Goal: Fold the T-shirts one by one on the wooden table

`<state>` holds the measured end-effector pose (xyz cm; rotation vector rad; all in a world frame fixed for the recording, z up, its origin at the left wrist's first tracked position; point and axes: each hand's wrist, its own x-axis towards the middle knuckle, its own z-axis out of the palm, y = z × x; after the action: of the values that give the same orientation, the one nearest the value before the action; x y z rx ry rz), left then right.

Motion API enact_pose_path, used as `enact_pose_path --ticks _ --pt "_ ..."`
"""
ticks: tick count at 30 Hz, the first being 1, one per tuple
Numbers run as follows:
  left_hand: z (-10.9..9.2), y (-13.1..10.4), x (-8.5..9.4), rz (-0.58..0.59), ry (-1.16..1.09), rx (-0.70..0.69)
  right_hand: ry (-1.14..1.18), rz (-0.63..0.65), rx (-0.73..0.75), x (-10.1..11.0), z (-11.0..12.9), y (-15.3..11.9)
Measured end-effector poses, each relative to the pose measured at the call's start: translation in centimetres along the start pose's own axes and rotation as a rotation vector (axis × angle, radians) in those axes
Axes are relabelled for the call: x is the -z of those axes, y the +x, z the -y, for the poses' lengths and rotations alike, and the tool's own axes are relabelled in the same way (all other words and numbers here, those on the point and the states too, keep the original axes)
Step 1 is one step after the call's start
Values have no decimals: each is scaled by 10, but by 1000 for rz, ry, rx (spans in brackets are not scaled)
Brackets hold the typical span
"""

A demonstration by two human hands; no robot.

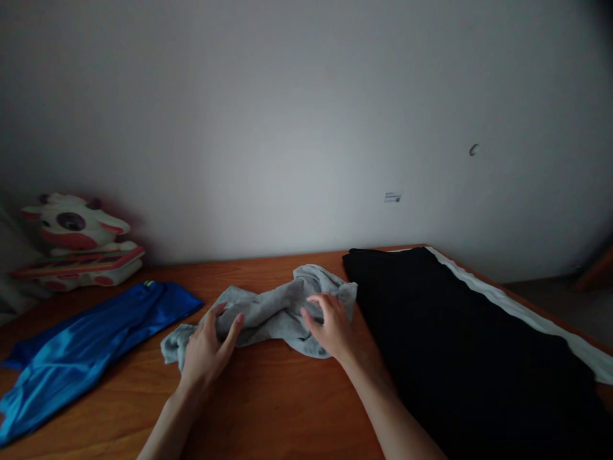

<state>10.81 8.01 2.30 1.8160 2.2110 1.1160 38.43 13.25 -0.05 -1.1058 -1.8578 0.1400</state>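
A crumpled grey cloth (275,313) lies on the wooden table (272,409) in front of me. Over its left part is my left hand (208,348), thumb and fingers apart, with nothing gripped between them. My right hand (330,326) is over the cloth's right part, its fingers curved and spread, also holding nothing. Whether the fingertips touch the fabric is hard to tell. The cloth is bunched in folds between the two hands.
Blue shiny clothing (96,348) lies at the left. Behind it a cow-shaped toy with a keyboard (79,246) stands by the wall (287,128). Black fabric (460,345) covers the right side, with white fabric (517,306) along its far edge.
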Motion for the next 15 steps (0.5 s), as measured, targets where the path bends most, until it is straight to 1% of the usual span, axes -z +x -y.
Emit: enact_pose_path --ticks 2,4,5,7,9,10,11,12,13,15 --pt "-1 2 4 50 -203 22 30 172 0 -6 13 -6" --pt "-6 2 7 111 -401 15 12 282 -4 -10 21 -11" --pt "-11 0 7 173 -522 15 -1 317 -1 -11 23 -13" --pt "-23 -5 7 343 -820 41 -33 361 12 -12 26 -15" --pt "-35 -10 5 514 -1107 83 -89 371 1 -13 27 -15" --pt "-40 -12 4 560 -1208 104 -119 368 -13 -13 27 -14" --pt "-44 -13 3 559 -1268 125 -136 359 -31 -14 28 -14" --pt "-45 -12 3 509 -1291 146 -125 345 -53 -14 27 -13" --pt "-45 -11 2 413 -1284 173 -85 327 -76 -16 26 -12" --pt "-39 -5 0 150 -1192 241 58 280 -119 -19 23 -10"
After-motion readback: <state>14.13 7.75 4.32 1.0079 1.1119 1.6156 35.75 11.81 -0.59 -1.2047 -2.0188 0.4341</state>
